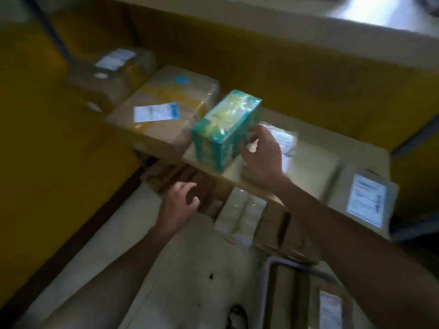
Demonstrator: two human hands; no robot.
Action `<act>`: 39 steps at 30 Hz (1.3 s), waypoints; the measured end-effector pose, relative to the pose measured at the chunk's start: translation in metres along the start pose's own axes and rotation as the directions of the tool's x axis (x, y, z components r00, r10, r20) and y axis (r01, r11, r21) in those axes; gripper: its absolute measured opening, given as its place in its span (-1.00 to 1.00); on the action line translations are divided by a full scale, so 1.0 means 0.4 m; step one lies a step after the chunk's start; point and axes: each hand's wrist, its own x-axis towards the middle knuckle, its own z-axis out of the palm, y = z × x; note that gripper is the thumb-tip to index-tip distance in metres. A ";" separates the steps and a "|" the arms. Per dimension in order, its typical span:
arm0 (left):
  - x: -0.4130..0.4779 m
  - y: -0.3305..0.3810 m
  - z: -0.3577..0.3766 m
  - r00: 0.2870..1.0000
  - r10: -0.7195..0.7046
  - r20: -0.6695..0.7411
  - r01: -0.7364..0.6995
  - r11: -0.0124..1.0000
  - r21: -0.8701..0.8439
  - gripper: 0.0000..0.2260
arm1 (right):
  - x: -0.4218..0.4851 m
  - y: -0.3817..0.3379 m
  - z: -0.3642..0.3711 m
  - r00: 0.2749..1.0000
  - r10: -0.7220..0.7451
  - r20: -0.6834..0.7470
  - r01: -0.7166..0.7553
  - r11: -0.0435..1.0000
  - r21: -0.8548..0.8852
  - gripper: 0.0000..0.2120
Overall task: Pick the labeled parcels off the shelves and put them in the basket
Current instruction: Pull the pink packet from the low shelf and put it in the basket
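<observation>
A teal and yellow box (224,129) wrapped in clear film stands tilted on the cardboard-lined shelf (316,162). My right hand (262,157) grips its right side with curled fingers. Behind that hand lies a film-wrapped parcel with a white label (285,141). My left hand (180,201) hovers lower, in front of the shelf edge, fingers loosely curled and holding nothing. The basket (270,281) shows at the bottom right, with a labeled brown parcel (330,307) in it.
On the shelf lie a large brown parcel with a white and blue label (166,112), another labeled parcel (114,70) behind it, and a labeled parcel (365,203) at the right. Below the shelf sit more cartons (242,210). A yellow wall rises behind. My foot (237,317) stands on pale floor.
</observation>
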 end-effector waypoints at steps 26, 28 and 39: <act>0.220 -0.871 -0.395 0.933 -0.356 -0.055 0.349 0.931 -0.108 -0.60 | 0.113 -0.284 1.057 0.742 0.127 0.658 -0.123 0.991 -0.053 -0.61; 0.273 -0.907 -0.386 0.943 -0.331 -0.045 0.324 0.939 -0.116 -0.60 | 0.141 -0.258 1.107 0.726 0.141 0.673 -0.140 0.989 -0.056 -0.62; 0.612 -1.202 -0.134 0.987 -0.078 0.144 0.095 0.989 -0.116 -0.60 | 0.146 0.039 1.403 0.785 0.167 0.596 -0.081 0.982 -0.169 -0.65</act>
